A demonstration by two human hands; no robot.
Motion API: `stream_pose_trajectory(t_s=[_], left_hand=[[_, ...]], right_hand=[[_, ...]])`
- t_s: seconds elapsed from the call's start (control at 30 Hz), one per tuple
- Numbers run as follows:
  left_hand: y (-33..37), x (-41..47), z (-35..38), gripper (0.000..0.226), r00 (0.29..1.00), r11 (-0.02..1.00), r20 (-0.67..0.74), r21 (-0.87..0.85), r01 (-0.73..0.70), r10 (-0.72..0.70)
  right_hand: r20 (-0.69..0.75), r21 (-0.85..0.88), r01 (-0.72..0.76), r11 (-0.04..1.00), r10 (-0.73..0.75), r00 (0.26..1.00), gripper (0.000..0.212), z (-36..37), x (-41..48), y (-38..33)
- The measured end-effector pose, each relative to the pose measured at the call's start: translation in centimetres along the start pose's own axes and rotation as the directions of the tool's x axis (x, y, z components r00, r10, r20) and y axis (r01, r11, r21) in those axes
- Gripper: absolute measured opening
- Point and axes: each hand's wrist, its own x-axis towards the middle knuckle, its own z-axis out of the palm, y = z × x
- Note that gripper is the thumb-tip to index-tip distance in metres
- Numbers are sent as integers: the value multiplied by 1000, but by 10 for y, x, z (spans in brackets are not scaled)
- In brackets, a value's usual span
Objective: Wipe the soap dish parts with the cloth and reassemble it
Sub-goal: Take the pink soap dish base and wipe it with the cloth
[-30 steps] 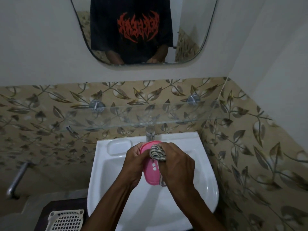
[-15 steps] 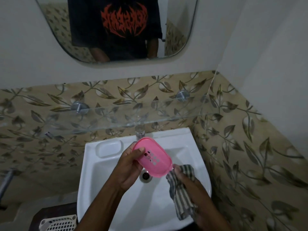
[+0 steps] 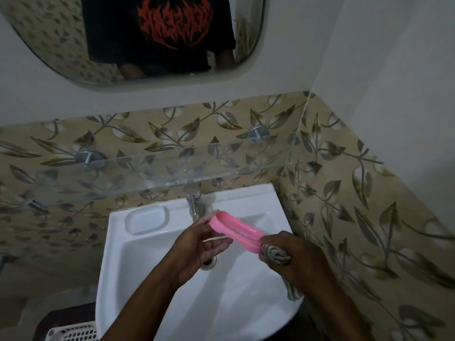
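Right now I have the pink oval plastic soap dish part [image 3: 236,230] held over the white ceramic washbasin [image 3: 138,254], just in front of the chrome tap [image 3: 192,200]. It is tilted nearly edge-on to me, so I mostly see its rim and a strip of its face. My left hand [image 3: 197,252] steadies its far end and underside with loosely curled fingers, while my right hand [image 3: 293,260] is clenched around the bunched striped grey-and-cream cloth [image 3: 275,254], pressing it against the near end of the piece. The tail of the cloth hangs below my right wrist over the basin's edge.

As I judge it, I am in the middle of the wiping step: this one part is being rubbed at its end and rim, and I cannot tell from here whether its faces are clean. I see only a single pink piece in my hands; a sliver of pink shows beneath it near my left fingers, but I cannot say if that is a second part or the same one. The moulded soap recess [image 3: 147,217] at the basin's back corner holds nothing. So reassembly looks not yet done, and wiping any other part and fitting the pieces together seem to remain.
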Motion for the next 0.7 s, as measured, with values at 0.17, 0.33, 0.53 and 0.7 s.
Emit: stream_pose_trajectory(t_s=[0.17, 0.33, 0.53, 0.7], left_hand=[[-4, 19, 4, 37, 999, 1000, -41, -28, -3, 2], [-17, 48, 5, 30, 978, 975, -180, 213, -70, 110], [-38, 92, 11, 35, 925, 970, -312, 181, -165, 216], [-47, 140, 14, 24, 871, 960, -429, 239, -146, 239]], right_hand=[[71, -358, 147, 922, -130, 989, 32, 4, 4, 33], [16, -434, 95, 896, -98, 995, 37, 7, 15, 49], [-220, -379, -181, 907, 102, 970, 70, 19, 5, 47], [-139, -164, -234, 958, 212, 967, 82, 42, -35, 53]])
